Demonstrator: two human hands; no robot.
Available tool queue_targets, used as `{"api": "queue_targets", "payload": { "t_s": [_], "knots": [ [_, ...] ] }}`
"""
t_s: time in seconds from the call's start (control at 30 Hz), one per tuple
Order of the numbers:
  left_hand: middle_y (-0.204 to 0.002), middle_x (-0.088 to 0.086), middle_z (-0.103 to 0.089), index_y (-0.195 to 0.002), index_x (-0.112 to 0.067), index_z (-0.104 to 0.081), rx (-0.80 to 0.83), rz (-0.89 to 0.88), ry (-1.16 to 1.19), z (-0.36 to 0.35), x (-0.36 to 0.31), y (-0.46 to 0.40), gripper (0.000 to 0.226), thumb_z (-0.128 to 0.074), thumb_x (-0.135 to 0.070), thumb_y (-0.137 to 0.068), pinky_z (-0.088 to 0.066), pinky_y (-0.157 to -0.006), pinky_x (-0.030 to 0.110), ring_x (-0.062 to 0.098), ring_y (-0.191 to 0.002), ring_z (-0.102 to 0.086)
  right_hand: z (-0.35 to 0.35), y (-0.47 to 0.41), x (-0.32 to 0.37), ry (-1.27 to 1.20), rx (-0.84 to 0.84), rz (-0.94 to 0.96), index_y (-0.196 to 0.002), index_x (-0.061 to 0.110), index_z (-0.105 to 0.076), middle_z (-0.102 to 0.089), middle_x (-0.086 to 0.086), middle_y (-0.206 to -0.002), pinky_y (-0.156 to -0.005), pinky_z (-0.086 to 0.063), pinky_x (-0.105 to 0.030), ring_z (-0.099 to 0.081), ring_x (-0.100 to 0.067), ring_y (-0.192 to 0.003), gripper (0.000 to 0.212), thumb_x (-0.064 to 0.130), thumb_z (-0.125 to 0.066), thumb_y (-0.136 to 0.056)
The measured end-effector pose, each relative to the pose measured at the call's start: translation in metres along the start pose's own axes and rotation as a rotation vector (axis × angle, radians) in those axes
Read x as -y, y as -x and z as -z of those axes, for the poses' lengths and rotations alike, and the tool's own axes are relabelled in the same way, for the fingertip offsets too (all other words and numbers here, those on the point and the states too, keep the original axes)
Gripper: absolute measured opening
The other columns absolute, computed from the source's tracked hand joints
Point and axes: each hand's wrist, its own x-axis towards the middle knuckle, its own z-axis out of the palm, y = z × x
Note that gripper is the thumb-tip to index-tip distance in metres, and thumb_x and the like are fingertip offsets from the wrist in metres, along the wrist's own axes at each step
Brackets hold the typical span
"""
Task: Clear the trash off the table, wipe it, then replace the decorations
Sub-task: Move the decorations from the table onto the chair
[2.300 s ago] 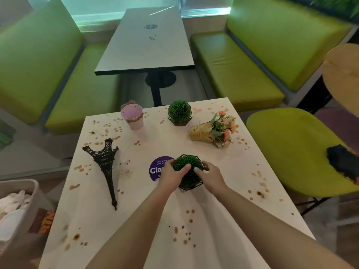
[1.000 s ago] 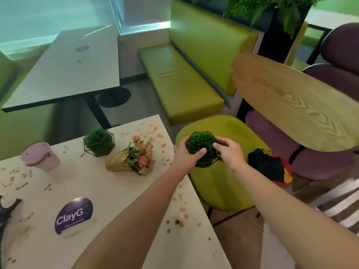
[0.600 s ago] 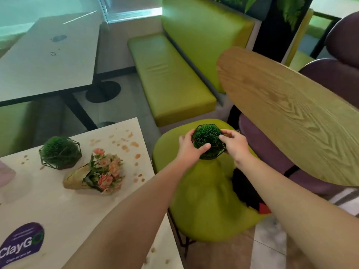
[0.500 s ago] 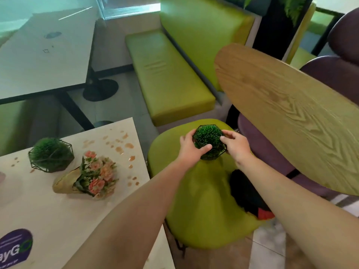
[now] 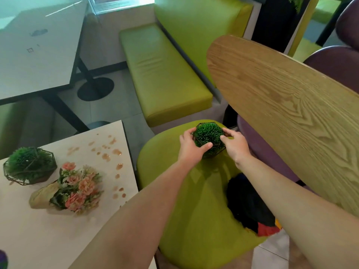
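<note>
A small green plant ball in a black wire frame (image 5: 208, 135) sits low over the far part of a lime-green chair seat (image 5: 174, 200); whether it touches the seat I cannot tell. My left hand (image 5: 191, 146) grips its left side and my right hand (image 5: 234, 145) grips its right side. On the stained white table (image 5: 58, 230) at the left stand a second wire-framed plant ball (image 5: 29, 166) and a small bouquet of pink flowers (image 5: 73, 189) lying on its side. Brown spots dot the table's far right corner.
A black and red cloth (image 5: 250, 208) lies on the chair seat near my right forearm. A wooden round tabletop (image 5: 291, 105) overhangs at the right. A green bench (image 5: 161, 74) and a grey table (image 5: 38, 47) stand beyond.
Both hands lifted the plant ball off the table and carried it right, over the green chair seat. In the last half second it sank slightly toward the seat.
</note>
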Motion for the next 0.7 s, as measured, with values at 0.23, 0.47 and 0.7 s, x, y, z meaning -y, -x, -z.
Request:
{"api": "queue_targets", "payload": {
  "t_s": [0.23,0.47,0.7],
  "knots": [
    [-0.134,-0.002,-0.039,-0.144,-0.036,-0.032,-0.060,0.021,-0.130,-0.004,0.010,0.002,0.079,-0.075,-0.050,-0.079,-0.045,-0.099,0.037,0.016,-0.125,-0.047,-0.005,0.005,0.000,0.121,-0.041,0.022,-0.140,0.021,-0.052,-0.044,-0.007,-0.147,-0.105,-0.039,-0.037,-0.044,-0.027,-0.133,0.040,0.019,-0.053,-0.100],
    [-0.148,0.011,-0.037,-0.151,-0.036,-0.029,0.048,0.130,-0.033,0.007,-0.001,0.007,0.074,-0.069,-0.034,-0.089,-0.044,-0.106,0.038,0.027,-0.135,-0.043,-0.001,0.023,0.011,0.203,0.066,-0.035,-0.152,0.017,-0.035,-0.039,-0.006,-0.154,-0.101,-0.043,-0.037,-0.046,-0.028,-0.134,0.055,0.015,-0.052,-0.099],
    [-0.137,0.000,-0.056,-0.139,-0.020,-0.051,0.042,0.076,0.009,0.057,-0.002,0.058,0.043,-0.059,-0.026,-0.097,-0.048,-0.081,0.019,0.012,-0.112,-0.057,-0.015,0.069,0.034,0.232,-0.035,-0.027,-0.139,0.024,-0.050,-0.048,-0.010,-0.140,-0.113,-0.031,-0.043,-0.040,-0.031,-0.132,0.049,0.022,-0.061,-0.092]
  ]
}}
